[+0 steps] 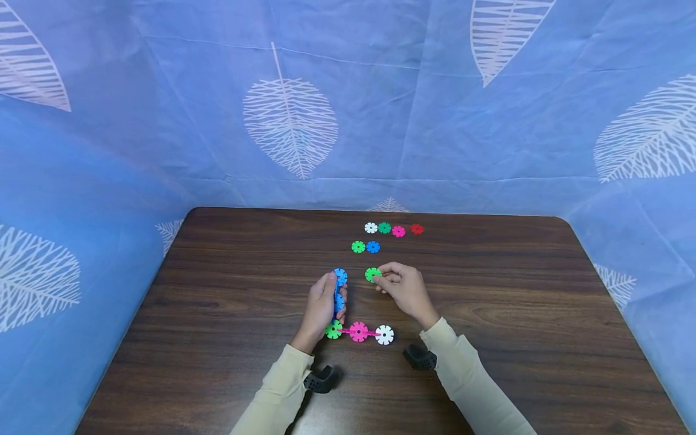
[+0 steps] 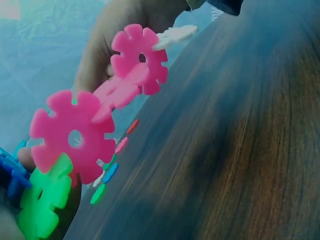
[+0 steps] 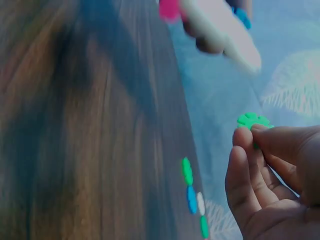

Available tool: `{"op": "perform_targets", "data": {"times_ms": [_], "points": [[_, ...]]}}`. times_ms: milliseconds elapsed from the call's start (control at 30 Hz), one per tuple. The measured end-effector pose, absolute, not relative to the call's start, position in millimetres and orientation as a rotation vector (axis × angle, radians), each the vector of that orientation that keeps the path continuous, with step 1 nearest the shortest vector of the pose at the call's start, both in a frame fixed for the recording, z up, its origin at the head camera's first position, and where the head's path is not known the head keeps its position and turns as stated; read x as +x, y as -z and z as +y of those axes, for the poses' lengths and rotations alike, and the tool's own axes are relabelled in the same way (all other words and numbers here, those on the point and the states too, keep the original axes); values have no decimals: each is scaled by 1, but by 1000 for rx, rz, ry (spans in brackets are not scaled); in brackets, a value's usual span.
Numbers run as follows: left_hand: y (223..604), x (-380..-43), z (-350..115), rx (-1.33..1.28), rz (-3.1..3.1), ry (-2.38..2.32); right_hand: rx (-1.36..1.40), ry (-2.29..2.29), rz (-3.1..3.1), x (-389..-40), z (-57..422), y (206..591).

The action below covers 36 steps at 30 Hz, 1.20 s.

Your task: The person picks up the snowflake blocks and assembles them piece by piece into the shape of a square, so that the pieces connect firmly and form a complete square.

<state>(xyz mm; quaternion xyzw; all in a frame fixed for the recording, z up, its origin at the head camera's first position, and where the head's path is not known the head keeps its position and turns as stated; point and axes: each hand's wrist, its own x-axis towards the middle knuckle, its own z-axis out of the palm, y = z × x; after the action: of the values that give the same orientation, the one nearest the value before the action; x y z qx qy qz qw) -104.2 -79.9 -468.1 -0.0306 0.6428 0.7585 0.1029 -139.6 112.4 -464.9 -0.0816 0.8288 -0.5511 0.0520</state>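
Joined notched snowflake discs form a chain that my left hand grips by its blue part. From the lower end a green disc, pink discs and a white disc reach out to the right. In the left wrist view the pink discs interlock edge to edge at angles, beside the green disc. Thumb and fingertips of my right hand pinch a loose light-green snowflake disc, held apart from the chain, level with its upper blue end.
Farther back on the brown wooden table lie a green disc and a blue disc. Behind them are a white disc, dark green disc, pink disc and red disc. A leaf-patterned blue cloth hangs behind.
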Motion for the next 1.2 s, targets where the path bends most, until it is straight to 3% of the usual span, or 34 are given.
{"op": "perform_targets", "data": {"times_ms": [433,1200], "points": [[444,-94,-76,-80,1950,-2200,-669,1613,2778,-123,93,455],[470,-101,-69,-84,1956,-2212,-882,1514,2932,-119,91,455]]}}
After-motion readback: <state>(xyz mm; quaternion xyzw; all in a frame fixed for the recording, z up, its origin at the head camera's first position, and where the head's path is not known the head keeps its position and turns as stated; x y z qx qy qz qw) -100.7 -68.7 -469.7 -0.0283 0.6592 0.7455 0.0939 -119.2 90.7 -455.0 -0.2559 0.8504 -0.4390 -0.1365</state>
